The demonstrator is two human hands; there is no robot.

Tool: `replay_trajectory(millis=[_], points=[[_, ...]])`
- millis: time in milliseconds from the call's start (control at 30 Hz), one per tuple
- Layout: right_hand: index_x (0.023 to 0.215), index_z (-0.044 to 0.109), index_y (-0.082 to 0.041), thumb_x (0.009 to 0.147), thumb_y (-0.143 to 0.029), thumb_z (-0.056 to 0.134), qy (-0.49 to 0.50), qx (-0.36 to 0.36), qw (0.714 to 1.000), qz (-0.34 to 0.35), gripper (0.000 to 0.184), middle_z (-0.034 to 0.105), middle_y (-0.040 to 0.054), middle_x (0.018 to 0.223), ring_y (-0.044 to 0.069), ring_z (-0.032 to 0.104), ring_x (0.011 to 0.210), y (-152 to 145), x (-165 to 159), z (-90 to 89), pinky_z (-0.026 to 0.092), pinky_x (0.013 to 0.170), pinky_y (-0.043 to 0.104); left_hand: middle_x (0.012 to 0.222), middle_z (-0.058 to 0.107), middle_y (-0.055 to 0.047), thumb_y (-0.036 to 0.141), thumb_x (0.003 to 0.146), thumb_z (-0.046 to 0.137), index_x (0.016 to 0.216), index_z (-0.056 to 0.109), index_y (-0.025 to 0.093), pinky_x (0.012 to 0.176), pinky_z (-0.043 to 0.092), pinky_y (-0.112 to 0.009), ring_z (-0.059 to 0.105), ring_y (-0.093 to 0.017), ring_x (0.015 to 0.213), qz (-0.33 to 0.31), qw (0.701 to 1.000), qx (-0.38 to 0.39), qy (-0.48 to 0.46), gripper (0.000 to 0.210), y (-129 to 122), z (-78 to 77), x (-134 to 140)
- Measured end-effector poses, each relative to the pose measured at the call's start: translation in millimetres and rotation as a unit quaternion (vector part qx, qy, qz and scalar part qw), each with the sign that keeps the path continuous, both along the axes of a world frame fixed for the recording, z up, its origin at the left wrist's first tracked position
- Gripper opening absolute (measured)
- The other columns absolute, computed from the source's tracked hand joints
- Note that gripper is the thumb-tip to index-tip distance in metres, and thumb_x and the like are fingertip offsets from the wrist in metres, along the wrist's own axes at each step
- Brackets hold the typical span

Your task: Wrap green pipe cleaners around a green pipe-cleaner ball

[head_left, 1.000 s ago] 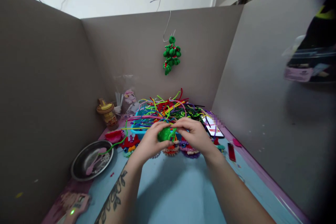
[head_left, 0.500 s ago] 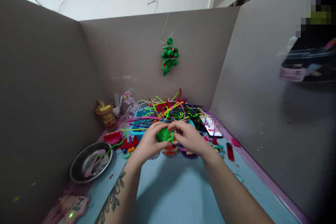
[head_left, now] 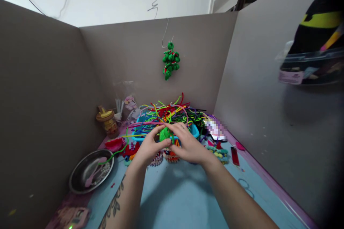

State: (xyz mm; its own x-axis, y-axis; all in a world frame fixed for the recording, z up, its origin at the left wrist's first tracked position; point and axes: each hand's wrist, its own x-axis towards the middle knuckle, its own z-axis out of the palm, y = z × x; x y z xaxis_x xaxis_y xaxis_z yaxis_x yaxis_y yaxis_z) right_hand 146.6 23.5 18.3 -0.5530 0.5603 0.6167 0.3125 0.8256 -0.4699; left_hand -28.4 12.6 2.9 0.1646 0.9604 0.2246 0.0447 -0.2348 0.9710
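Note:
A bright green fuzzy piece (head_left: 165, 134), apparently made of coiled pipe cleaner, is held up over the table between both hands. My left hand (head_left: 151, 147) curls round its left and lower side, thumb in front. From the right, my right hand (head_left: 187, 144) closes its fingers on the same piece, covering part of it. Just behind the hands is a blue basket (head_left: 195, 131) heaped with loose pipe cleaners (head_left: 172, 111) of many colours. Small colourful pipe-cleaner figures, among them an orange one (head_left: 172, 156), sit below and beside the hands.
At left stand a steel bowl (head_left: 73, 180) with a pink scoop and a lidded jar (head_left: 109, 123). A phone (head_left: 216, 132) and a red object (head_left: 234, 156) lie at right. Grey panels enclose the table; a green pipe-cleaner ornament (head_left: 171, 61) hangs at the back.
Both hands have turned slightly round the green piece, and the right fingers now lie flatter across its top. The view has shifted a little, moving the background downward and left.

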Motion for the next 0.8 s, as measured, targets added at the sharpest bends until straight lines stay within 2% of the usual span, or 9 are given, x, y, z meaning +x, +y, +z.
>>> replay_trajectory(millis=[67, 133, 233, 300, 533, 633, 800], points=[[0.14, 0.039, -0.026, 0.078, -0.008, 0.056, 0.009, -0.003, 1.0, 0.004, 0.066, 0.057, 0.0077, 0.116, 0.023, 0.045, 0.108, 0.8, 0.9, 0.9, 0.039, 0.097, 0.045, 0.122, 0.062, -0.011, 0.035, 0.07, 0.075, 0.123, 0.054, 0.017, 0.091, 0.045, -0.038, 0.057, -0.027, 0.11, 0.001, 1.0, -0.005, -0.009, 0.059, -0.3, 0.1, -0.1], [0.133, 0.049, -0.026, 0.082, -0.008, 0.053, 0.034, -0.011, 0.999, 0.004, 0.054, 0.062, 0.0067, 0.109, 0.022, 0.048, 0.103, 2.5, 1.7, 1.4, 0.042, 0.093, 0.044, 0.12, 0.063, -0.01, 0.035, 0.07, 0.075, 0.121, 0.056, 0.018, 0.09, 0.046, -0.037, 0.058, -0.026, 0.109, -0.001, 1.0, -0.007, -0.003, 0.057, -0.5, 0.0, -0.7], [0.11, 0.067, -0.025, 0.086, -0.012, 0.053, 0.087, -0.013, 0.996, -0.001, 0.031, 0.068, 0.0053, 0.094, 0.02, 0.055, 0.092, 6.4, 2.1, 0.6, 0.045, 0.084, 0.039, 0.119, 0.064, -0.009, 0.033, 0.069, 0.076, 0.119, 0.057, 0.019, 0.093, 0.045, -0.038, 0.057, -0.026, 0.11, -0.005, 0.999, 0.008, 0.035, 0.056, -0.2, -1.5, -1.8], [0.097, 0.071, -0.024, 0.085, -0.013, 0.054, 0.116, -0.007, 0.993, -0.011, 0.023, 0.069, 0.0048, 0.087, 0.02, 0.057, 0.087, 8.2, 2.1, 0.0, 0.046, 0.08, 0.038, 0.121, 0.063, -0.009, 0.032, 0.068, 0.077, 0.119, 0.058, 0.02, 0.096, 0.043, -0.039, 0.056, -0.027, 0.113, -0.007, 0.998, 0.021, 0.064, 0.056, 0.1, -2.6, -2.0], [0.081, 0.066, -0.021, 0.078, -0.009, 0.058, 0.131, -0.056, 0.987, -0.073, 0.015, 0.064, 0.0017, 0.079, 0.017, 0.057, 0.08, 5.8, 3.4, 2.4, 0.046, 0.073, 0.031, 0.126, 0.061, -0.008, 0.032, 0.068, 0.077, 0.121, 0.059, 0.023, 0.101, 0.04, -0.04, 0.053, -0.027, 0.118, -0.037, 0.992, 0.044, 0.112, 0.057, -1.7, -0.3, -3.0], [0.073, 0.061, -0.021, 0.077, -0.007, 0.058, 0.118, -0.058, 0.989, -0.065, 0.014, 0.06, -0.0004, 0.072, 0.016, 0.055, 0.075, 5.3, 2.8, 1.3, 0.044, 0.069, 0.028, 0.126, 0.061, -0.008, 0.033, 0.068, 0.077, 0.121, 0.058, 0.023, 0.1, 0.041, -0.039, 0.054, -0.027, 0.118, -0.046, 0.992, 0.041, 0.113, 0.058, -1.4, -0.3, -4.6], [0.073, 0.06, -0.021, 0.078, -0.006, 0.057, 0.091, -0.043, 0.993, -0.062, 0.016, 0.058, 0.0, 0.073, 0.016, 0.054, 0.077, 3.8, -0.7, -1.5, 0.043, 0.07, 0.028, 0.126, 0.06, -0.01, 0.032, 0.068, 0.077, 0.121, 0.057, 0.021, 0.098, 0.043, -0.038, 0.054, -0.026, 0.116, -0.047, 0.993, 0.04, 0.102, 0.057, 0.1, -1.8, -6.3]])
